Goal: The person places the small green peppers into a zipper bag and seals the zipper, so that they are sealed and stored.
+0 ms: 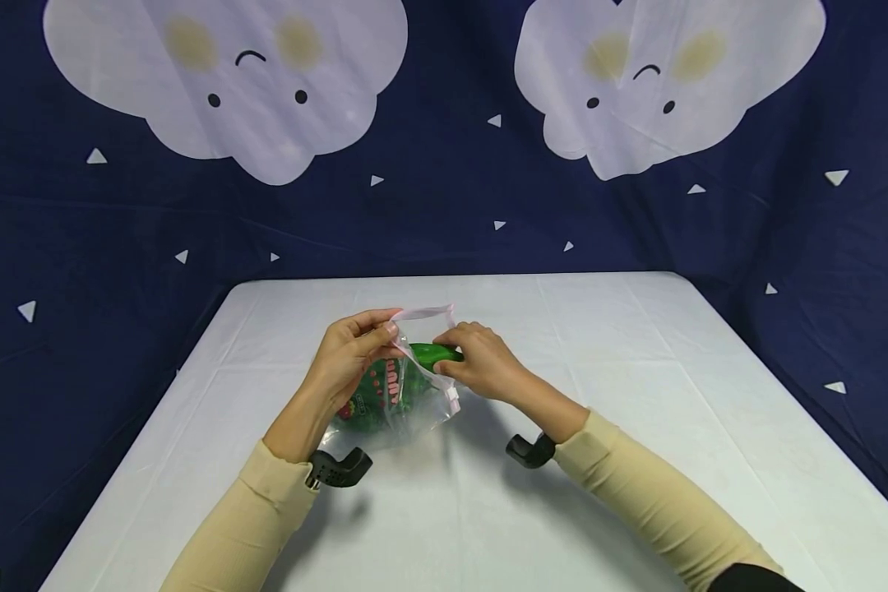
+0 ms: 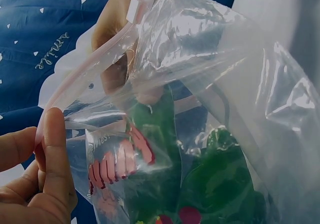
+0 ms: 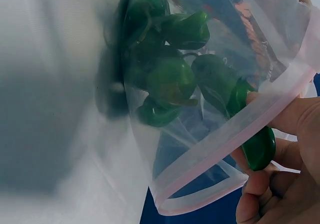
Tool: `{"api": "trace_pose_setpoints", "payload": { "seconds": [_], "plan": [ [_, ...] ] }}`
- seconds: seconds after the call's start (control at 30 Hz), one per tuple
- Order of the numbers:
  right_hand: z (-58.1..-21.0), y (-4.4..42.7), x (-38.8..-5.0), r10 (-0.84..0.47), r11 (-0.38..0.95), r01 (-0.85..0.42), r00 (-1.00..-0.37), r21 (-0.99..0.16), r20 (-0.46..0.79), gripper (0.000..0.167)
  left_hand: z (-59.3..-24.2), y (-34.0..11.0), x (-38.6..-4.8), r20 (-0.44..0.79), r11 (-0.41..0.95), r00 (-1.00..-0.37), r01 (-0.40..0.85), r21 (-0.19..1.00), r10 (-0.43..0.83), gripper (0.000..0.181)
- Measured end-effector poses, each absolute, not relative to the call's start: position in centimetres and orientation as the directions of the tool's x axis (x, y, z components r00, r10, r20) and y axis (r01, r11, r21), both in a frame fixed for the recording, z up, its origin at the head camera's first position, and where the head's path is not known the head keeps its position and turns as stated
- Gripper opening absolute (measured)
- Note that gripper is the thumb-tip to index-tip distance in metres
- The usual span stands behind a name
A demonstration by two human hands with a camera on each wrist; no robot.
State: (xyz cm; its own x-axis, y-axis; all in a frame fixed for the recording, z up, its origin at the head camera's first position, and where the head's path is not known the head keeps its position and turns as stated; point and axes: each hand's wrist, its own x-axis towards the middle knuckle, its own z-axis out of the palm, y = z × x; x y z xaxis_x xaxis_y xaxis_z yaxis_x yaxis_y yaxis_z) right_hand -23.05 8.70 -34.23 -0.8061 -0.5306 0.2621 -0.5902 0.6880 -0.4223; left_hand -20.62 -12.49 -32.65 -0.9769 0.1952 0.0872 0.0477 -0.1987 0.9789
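A clear slider bag (image 1: 422, 423) with a pink-edged mouth hangs above the table, its mouth spread open. My left hand (image 1: 348, 353) pinches the mouth's edge between thumb and fingers on the left side. At the opening, my right hand (image 1: 484, 362) grips a shiny green pepper (image 3: 260, 151) by one end; the rest of it reaches inside. Several more green peppers (image 3: 170, 79) lie deeper in the bag, blurred by the plastic. Pink lettering is printed on the bag's front, and a white slider (image 2: 133, 10) sits on its rim.
A white cloth covers the table (image 1: 636, 493) beneath both hands. Behind it hangs a dark blue curtain (image 1: 429, 222) with pale clouds and small triangles. Black cameras are strapped to the left wrist (image 1: 340, 469) and the right wrist (image 1: 530, 451).
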Motion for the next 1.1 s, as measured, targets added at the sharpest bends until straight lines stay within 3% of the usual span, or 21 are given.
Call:
{"api": "trace_pose_setpoints", "payload": {
  "seconds": [0.57,1.1],
  "plan": [
    [-33.7,7.2,-23.6,-0.545,0.699,-0.597,-0.801,-0.392,0.249,0.029,-32.7,-12.6,-20.5,0.082,-0.187,-0.978,0.046,0.981,0.192,0.038],
    [-33.7,8.4,-23.1,-0.540,0.639,-0.594,-0.799,-0.488,0.265,0.028,-32.9,-12.4,-20.6,0.079,-0.196,-0.979,0.042,0.980,0.186,0.038]
  ]
}}
